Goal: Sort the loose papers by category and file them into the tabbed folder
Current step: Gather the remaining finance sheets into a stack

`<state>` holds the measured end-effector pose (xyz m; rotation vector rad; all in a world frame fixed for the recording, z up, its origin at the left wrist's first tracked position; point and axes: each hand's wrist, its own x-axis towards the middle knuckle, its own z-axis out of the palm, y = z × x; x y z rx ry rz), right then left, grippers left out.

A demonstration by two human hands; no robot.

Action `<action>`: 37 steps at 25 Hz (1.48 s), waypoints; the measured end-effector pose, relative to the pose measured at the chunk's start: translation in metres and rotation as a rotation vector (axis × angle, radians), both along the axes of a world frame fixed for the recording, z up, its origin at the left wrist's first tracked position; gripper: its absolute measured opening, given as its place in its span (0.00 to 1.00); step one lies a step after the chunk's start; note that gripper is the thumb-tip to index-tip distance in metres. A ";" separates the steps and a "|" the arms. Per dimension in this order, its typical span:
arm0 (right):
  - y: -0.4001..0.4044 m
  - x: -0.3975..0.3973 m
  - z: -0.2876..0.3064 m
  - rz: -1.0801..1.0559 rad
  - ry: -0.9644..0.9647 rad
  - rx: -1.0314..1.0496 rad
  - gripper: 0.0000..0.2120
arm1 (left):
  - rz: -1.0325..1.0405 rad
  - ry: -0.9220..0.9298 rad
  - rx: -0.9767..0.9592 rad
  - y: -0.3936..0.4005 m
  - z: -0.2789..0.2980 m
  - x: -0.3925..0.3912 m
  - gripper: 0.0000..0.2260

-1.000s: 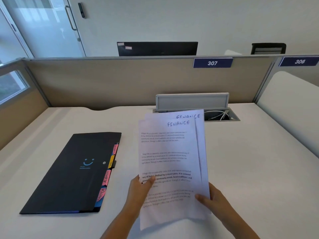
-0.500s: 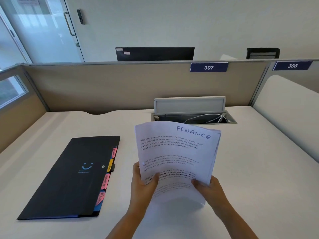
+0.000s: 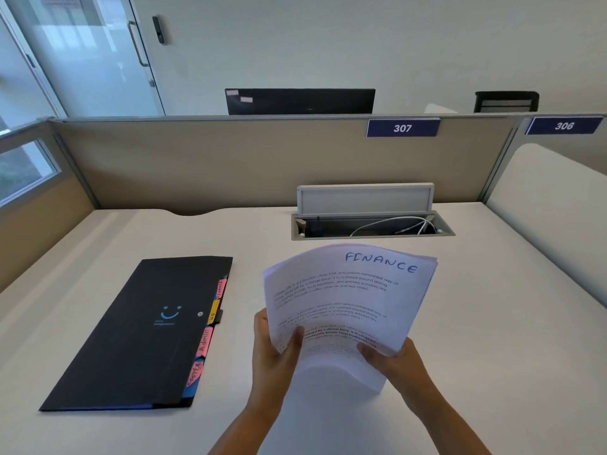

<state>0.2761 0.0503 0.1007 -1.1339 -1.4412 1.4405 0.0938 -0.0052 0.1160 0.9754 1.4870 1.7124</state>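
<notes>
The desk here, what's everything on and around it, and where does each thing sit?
papers: one stack, white, top sheet marked FINANCE, held above the desk, bottom edge resting on it
folder: one, black, closed, flat on the desk left of the papers
tabs: several, pink and yellow, along the folder's right edge
desk: one, off-white
cable box: one, grey, lid up, white cables inside, at the desk's back
number signs: two, blue, 307 and 306, on the partition
monitor: one, black, behind the partition
left hand: grip on the papers' lower left
right hand: grip on the papers' lower right
</notes>
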 end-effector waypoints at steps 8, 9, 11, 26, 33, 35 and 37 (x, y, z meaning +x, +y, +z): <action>-0.012 0.000 -0.031 0.044 -0.288 -0.101 0.12 | -0.056 0.056 -0.300 0.001 -0.045 0.002 0.12; -0.011 0.001 -0.033 0.025 -0.303 -0.087 0.10 | -0.060 0.046 -0.292 0.001 -0.047 0.001 0.12; -0.008 0.003 -0.036 -0.014 -0.295 -0.052 0.07 | -0.060 0.035 -0.270 0.002 -0.046 -0.001 0.13; -0.003 0.005 -0.042 0.065 -0.259 -0.104 0.14 | -0.152 0.160 -0.401 0.002 -0.061 -0.019 0.05; -0.003 0.007 -0.051 0.060 -0.278 -0.198 0.12 | -0.253 0.296 -0.471 0.003 -0.064 -0.034 0.07; -0.001 0.006 -0.054 0.077 -0.273 -0.225 0.11 | -0.264 0.388 -0.490 0.004 -0.063 -0.043 0.07; 0.003 0.004 -0.056 0.062 -0.260 -0.264 0.11 | -0.211 0.424 -0.505 0.004 -0.058 -0.053 0.06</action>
